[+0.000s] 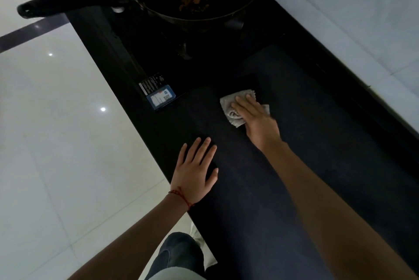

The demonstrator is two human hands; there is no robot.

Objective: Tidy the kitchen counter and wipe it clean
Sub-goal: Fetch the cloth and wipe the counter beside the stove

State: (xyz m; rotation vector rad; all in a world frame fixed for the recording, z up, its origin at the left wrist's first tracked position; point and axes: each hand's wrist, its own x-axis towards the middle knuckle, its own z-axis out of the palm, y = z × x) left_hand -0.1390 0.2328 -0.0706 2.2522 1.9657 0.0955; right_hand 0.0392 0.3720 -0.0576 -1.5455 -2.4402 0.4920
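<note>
We see the right hand [254, 118] pressing a grey cloth [235, 107] flat-fingered onto the dark surface [294, 189], left hand [195, 170] spread flat, stove labels [158, 93] unreadable.

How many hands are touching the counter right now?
2. The left hand rests flat near the counter's front edge; the right hand presses a grey cloth further along, near the stove.
</note>
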